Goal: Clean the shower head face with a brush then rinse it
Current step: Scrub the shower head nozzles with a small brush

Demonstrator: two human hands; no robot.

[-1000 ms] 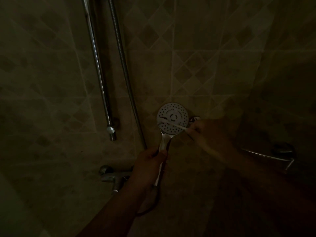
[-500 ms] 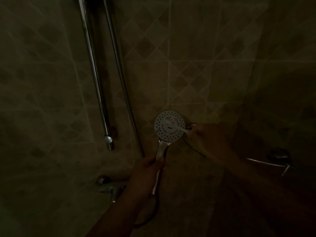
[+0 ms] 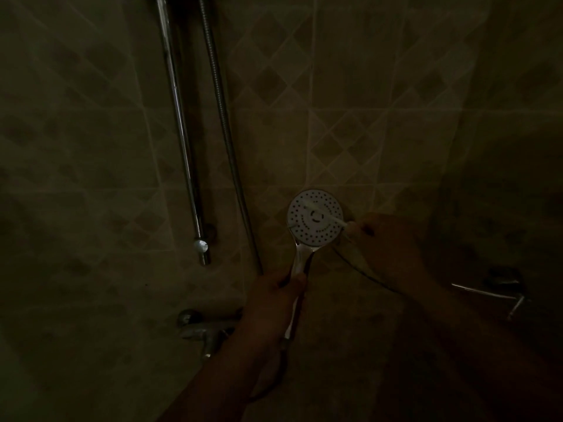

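A dim tiled wall (image 3: 365, 86) with a diamond pattern fills the view. On its left side a chrome slide rail (image 3: 179, 132) runs down, with a ribbed metal hose (image 3: 224, 132) hanging just beside it on the right. Lower left, a chrome mixer tap (image 3: 202, 328) juts from the wall, and at the far right sits a thin metal bar fitting (image 3: 487, 295). Near the middle, the shower head (image 3: 315, 220) is held up in front of the wall, its round white perforated face turned toward the camera. The left hand (image 3: 274, 303) is wrapped around its chrome handle, fingers curled closed. The right hand (image 3: 384, 242) pinches the end of a slim pale brush (image 3: 323, 212), which lies diagonally across the face, touching it.
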